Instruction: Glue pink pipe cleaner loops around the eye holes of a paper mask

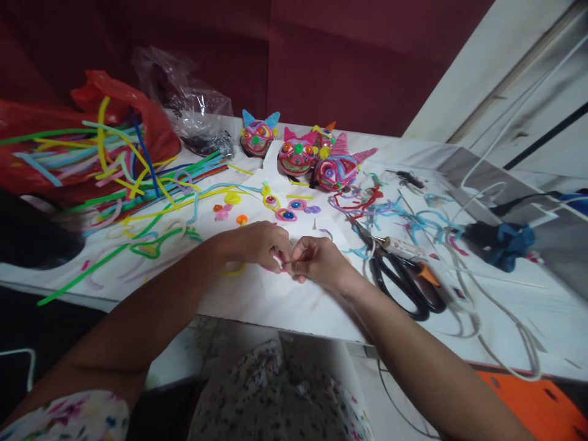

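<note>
My left hand (261, 243) and my right hand (315, 260) meet over the white table near its front edge, fingers pinched together. Between them shows a small pink pipe cleaner piece (278, 260), mostly hidden by the fingers. Just beyond lie several coiled pipe cleaner pieces: a pink and blue eye shape (288, 215), a yellow one with a red centre (271, 199), an orange coil (242, 219) and a yellow coil (233, 198). Behind them stand several colourful cat-like heads, among them one with blue ears (258, 133) and one with pink ears (297, 153).
On the left, a red plastic bag (156, 122) spills many pipe cleaners (124, 160), beside a clear bag (202, 104). Black-handled scissors (397, 285), a glue gun (413, 257) with a looping white cable (496, 343), and pipe cleaner scraps (422, 217) lie on the right.
</note>
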The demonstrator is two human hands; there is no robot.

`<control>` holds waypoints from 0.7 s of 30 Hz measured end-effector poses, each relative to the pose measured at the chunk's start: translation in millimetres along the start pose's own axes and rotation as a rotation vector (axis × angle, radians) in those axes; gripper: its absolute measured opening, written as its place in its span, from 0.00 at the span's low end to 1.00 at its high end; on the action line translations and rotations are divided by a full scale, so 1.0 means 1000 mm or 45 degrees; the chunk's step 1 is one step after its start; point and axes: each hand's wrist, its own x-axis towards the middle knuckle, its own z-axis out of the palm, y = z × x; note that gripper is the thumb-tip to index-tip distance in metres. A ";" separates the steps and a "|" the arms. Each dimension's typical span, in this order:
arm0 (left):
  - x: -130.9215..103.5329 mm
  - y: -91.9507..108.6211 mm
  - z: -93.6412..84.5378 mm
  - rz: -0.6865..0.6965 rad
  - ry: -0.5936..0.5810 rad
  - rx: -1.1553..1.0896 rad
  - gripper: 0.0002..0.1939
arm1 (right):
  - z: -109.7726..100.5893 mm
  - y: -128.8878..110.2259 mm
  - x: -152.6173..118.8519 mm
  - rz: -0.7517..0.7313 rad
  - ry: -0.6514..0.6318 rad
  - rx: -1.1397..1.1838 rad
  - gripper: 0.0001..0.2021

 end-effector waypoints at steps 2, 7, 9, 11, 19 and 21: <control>0.000 0.001 0.000 -0.015 -0.008 0.042 0.10 | 0.000 -0.002 -0.001 0.020 -0.015 -0.026 0.12; 0.000 0.001 0.001 -0.030 -0.028 0.078 0.10 | -0.003 -0.006 -0.004 0.025 -0.026 -0.090 0.10; 0.000 0.000 0.001 -0.023 -0.022 0.058 0.11 | -0.004 -0.008 -0.005 0.011 -0.032 -0.114 0.10; -0.001 -0.001 0.002 -0.004 -0.011 0.031 0.11 | -0.006 -0.008 -0.006 -0.010 -0.045 -0.142 0.11; -0.001 -0.002 0.002 0.008 0.025 0.052 0.07 | -0.021 -0.015 -0.010 -0.202 0.067 -0.366 0.09; 0.000 -0.001 0.002 0.012 0.021 0.055 0.07 | -0.025 -0.016 -0.011 -0.253 0.111 -0.450 0.09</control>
